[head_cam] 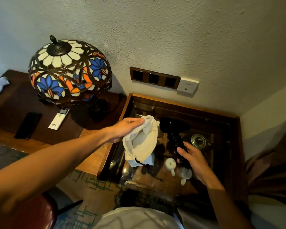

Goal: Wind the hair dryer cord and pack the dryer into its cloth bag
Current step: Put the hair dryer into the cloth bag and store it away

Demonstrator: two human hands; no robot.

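Observation:
My left hand (125, 128) grips the top edge of a white cloth bag (141, 142), which hangs down above the glass-topped table (220, 161). Right beside the bag is the black hair dryer (173, 126), its round head near the bag's gathered mouth. My right hand (191, 158) holds the dryer by its handle, where the black coiled cord (176, 139) is wound. A dark strap dangles from the bag's lower end.
A stained-glass lamp (69, 71) stands on the dark desk (12, 103) to the left, with a white remote (59, 119) and a black flat object (28, 125). A socket panel (154, 78) is on the wall. White cups (171, 165) show under the glass.

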